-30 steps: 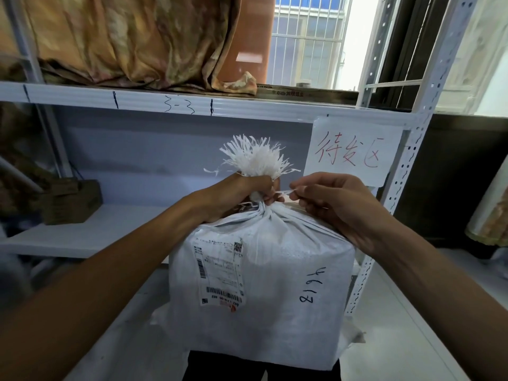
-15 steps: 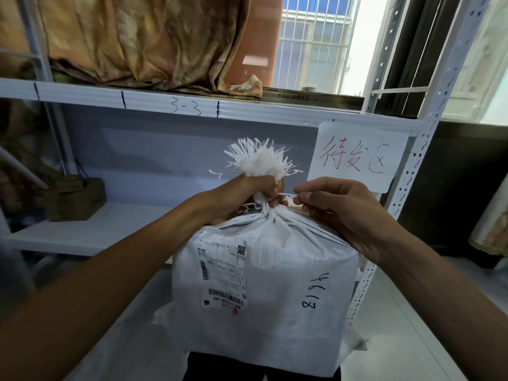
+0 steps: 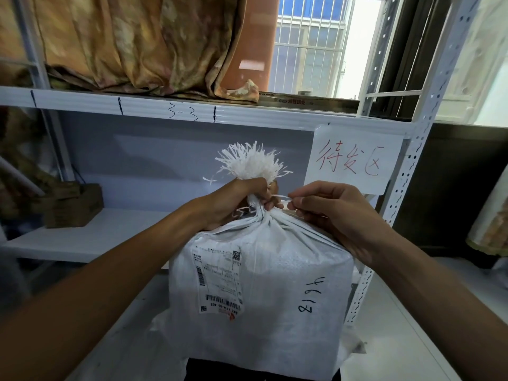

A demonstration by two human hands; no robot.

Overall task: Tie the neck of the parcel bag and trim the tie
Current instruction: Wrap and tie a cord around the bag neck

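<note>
White metal shelving (image 3: 247,112) behind; woven parcel bag (image 3: 261,298) upright before it, left hand (image 3: 233,199) fisted round the gathered neck (image 3: 254,206), right hand (image 3: 338,215) fingers pinching the thin tie (image 3: 280,198); pull level, cinch tight before trimming.

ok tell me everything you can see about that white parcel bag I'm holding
The parcel bag is white woven plastic, boxy and full, standing upright before the shelf rack. Its neck is gathered into a frayed tuft above the left hand, which grips it. The right hand pinches a thin white tie at the neck. A shipping label with barcodes sits on its front; handwritten black digits mark the right.
</note>
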